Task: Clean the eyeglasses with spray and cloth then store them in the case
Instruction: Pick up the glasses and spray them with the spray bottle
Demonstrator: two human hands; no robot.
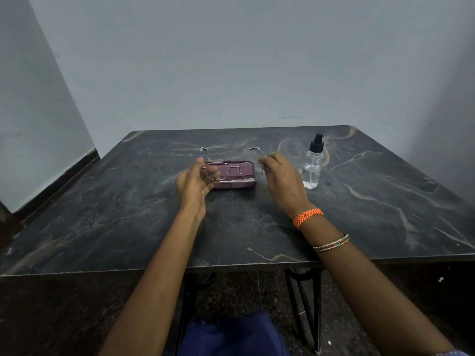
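A dark, marble-patterned desk [257, 227] with pale and tan veins fills the middle of the view, its far edge set close to a plain grey-blue wall [231, 60]. A second wall [30, 124] meets it at the left, with a dark skirting strip running along the floor beside the desk's left edge. Black metal legs [313, 304] show under the near edge, above a speckled dark floor.

Both hands hold the eyeglasses [234, 170] up over the middle of the desk, lenses toward the camera and temples pointing to the far edge. The left hand [195, 183] pinches the frame's left end between thumb and curled fingers; the right hand [280, 178] grips the right hinge with fingers curled round it. An orange braided band [308, 217] and thin bangles [331, 243] sit on the right wrist.

Directly behind the glasses lies an open purple case [231, 185], resting on the desk. A clear spray bottle [313, 165] with a black nozzle stands upright toward the desk's far right corner, just beside the right hand.
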